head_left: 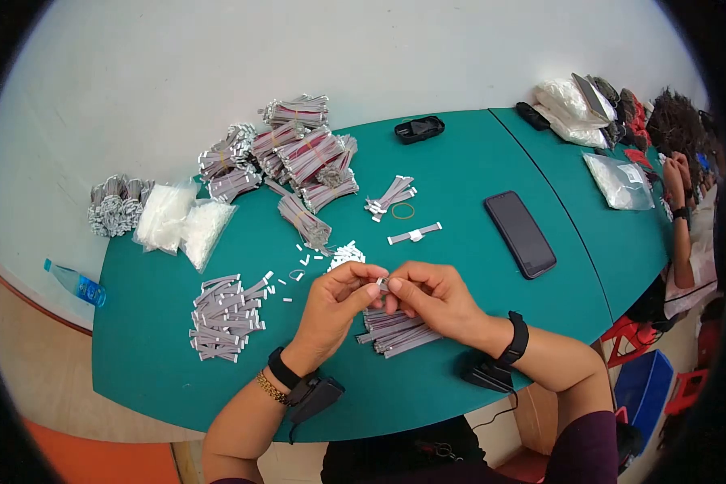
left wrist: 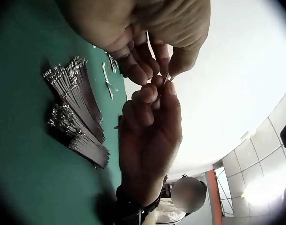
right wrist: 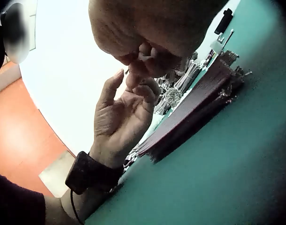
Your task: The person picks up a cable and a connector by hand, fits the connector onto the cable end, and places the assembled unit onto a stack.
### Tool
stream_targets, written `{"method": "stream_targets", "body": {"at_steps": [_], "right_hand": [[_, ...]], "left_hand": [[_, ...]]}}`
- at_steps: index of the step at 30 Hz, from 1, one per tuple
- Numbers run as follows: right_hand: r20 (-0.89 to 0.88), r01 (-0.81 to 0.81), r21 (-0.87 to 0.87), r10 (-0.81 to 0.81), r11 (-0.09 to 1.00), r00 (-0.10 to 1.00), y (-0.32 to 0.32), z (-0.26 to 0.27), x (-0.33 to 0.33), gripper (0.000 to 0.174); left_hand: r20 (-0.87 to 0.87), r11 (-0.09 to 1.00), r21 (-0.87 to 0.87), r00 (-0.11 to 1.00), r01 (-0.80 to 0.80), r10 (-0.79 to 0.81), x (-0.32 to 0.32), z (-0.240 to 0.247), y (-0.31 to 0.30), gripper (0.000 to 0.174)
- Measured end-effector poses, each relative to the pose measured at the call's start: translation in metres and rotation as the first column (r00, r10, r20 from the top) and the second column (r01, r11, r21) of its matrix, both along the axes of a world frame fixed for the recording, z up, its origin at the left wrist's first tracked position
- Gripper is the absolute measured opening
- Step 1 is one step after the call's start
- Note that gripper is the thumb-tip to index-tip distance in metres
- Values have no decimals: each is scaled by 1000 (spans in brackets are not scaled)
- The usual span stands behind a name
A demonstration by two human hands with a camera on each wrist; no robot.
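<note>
Both hands meet above the green table (head_left: 460, 169). In the head view the left hand (head_left: 331, 310) and right hand (head_left: 440, 298) pinch a small white connector (head_left: 382, 284) between their fingertips. The fingers cover most of it, and I cannot tell whether a cable is attached. Below the hands lies a bundle of flat grey ribbon cables (head_left: 399, 332), its silvery ends (left wrist: 63, 75) facing up in the left wrist view. A pile of small white connectors (head_left: 347, 256) sits just beyond the left fingers. Left of it lie short cables with white ends (head_left: 226, 319).
Tied cable bundles (head_left: 310, 153) are stacked at the back, beside clear bags of white parts (head_left: 169, 216). A few cables (head_left: 391, 198), a rubber band (head_left: 403, 210) and one cable (head_left: 415, 233) lie ahead. To the right is a phone (head_left: 520, 234). Another person's arm (head_left: 682, 234) reaches in.
</note>
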State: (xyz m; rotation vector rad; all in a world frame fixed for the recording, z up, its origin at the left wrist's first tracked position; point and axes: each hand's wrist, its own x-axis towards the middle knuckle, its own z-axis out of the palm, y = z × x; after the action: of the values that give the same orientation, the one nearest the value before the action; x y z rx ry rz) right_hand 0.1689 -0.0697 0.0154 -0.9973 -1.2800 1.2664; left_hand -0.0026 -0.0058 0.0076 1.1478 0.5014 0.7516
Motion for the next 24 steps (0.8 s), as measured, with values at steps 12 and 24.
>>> {"method": "stream_targets", "body": {"at_steps": [12,24], "right_hand": [[122,65,34,-69,997,990,1,-8,-2,20],[140,70,35,-74,997,987,1,-10,-3,21]], "left_hand": [[-44,991,94,994,-95,100,4,-10,0,11],[-25,993,5,993,-114,114,5,-11,-2,12]]}}
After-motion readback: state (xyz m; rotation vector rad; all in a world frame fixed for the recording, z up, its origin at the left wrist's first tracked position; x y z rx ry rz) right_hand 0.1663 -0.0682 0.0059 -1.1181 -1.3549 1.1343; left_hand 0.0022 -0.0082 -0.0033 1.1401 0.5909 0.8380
